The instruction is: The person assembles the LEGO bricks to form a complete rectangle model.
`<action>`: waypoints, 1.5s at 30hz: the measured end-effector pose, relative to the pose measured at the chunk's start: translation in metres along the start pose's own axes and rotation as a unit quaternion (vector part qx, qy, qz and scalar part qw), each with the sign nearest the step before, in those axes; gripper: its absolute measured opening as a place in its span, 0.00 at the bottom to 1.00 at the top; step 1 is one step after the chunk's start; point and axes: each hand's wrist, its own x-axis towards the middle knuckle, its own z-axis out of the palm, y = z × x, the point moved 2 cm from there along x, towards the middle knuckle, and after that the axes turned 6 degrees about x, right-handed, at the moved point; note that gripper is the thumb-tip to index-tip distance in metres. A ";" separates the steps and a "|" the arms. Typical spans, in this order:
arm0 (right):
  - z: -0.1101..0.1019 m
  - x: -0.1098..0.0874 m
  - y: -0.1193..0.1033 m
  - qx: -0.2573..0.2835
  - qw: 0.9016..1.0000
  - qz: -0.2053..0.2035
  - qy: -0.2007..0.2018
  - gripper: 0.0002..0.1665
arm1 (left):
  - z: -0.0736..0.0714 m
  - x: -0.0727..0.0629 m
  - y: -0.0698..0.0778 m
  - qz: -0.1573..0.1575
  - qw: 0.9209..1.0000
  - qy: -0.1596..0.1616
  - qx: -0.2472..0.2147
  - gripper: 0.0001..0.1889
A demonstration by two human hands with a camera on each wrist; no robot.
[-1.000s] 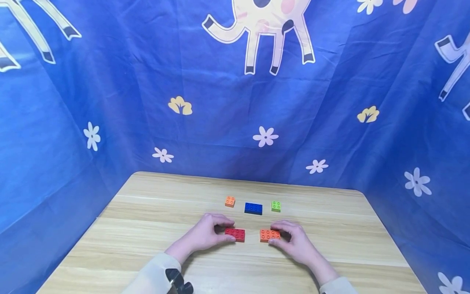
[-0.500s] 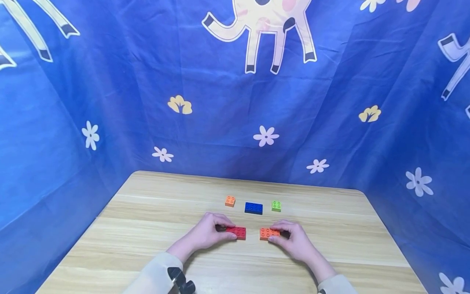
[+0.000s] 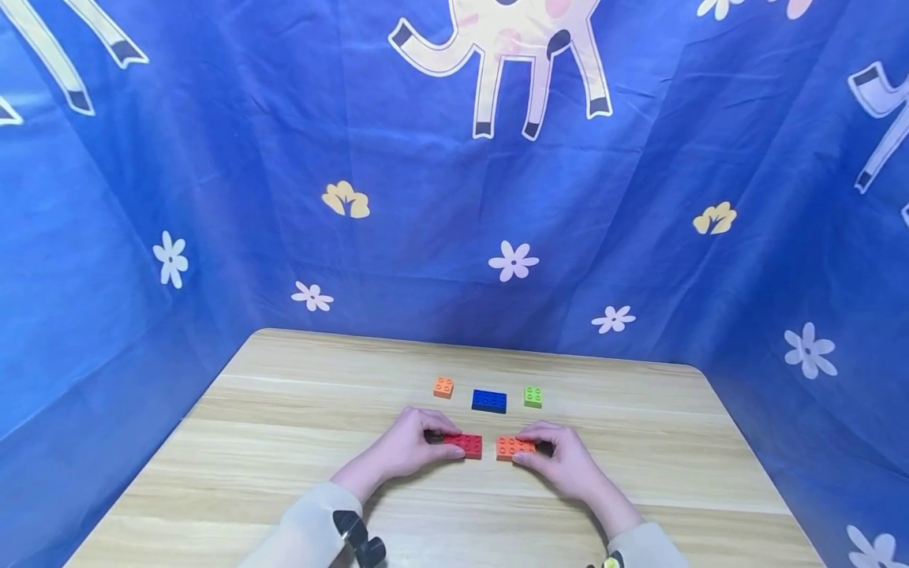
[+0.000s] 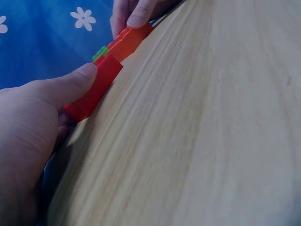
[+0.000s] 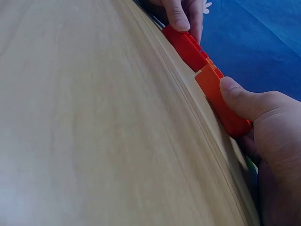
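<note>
The red brick [image 3: 472, 444] lies just below and right of the centre of the head view, and the long orange brick [image 3: 505, 448] is just to its right, end facing end with a narrow gap between. Whether their undersides touch the counter [image 3: 319, 379] is hard to make out.

The left hand [image 3: 414, 446] pinches the red brick, thumb on the near side and fingers on the far side, covering part of its left end. The right hand [image 3: 566, 463] pinches the long orange brick likewise, covering part of its right end. In both wrist views the far-side fingers are mostly hidden.

Above them in the head view, from left to right, stand the small orange brick [image 3: 443, 387], the blue brick [image 3: 489, 401] and the green brick [image 3: 533, 397], well apart from the hands. In the left wrist view only a sliver of green shows past the red brick.

The sleeves [image 3: 301, 525] run off the bottom edge; a black fitting [image 3: 360, 539] sits at the left cuff. Blue cloth [image 3: 426, 308] fills the upper frame, its animal print [image 3: 507, 39] cut off at the top.
</note>
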 end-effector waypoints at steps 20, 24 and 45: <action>0.009 0.013 -0.002 0.021 1.000 0.002 -0.005 0.18 | 0.007 0.010 0.005 0.002 1.000 0.016 0.001 0.19; 0.011 0.014 -0.003 0.031 0.999 0.002 -0.007 0.18 | 0.009 0.009 0.001 -0.003 1.000 0.021 0.002 0.19; -0.002 0.036 -0.010 0.073 0.997 0.001 -0.019 0.25 | 0.013 0.007 0.002 -0.005 0.999 0.022 -0.024 0.18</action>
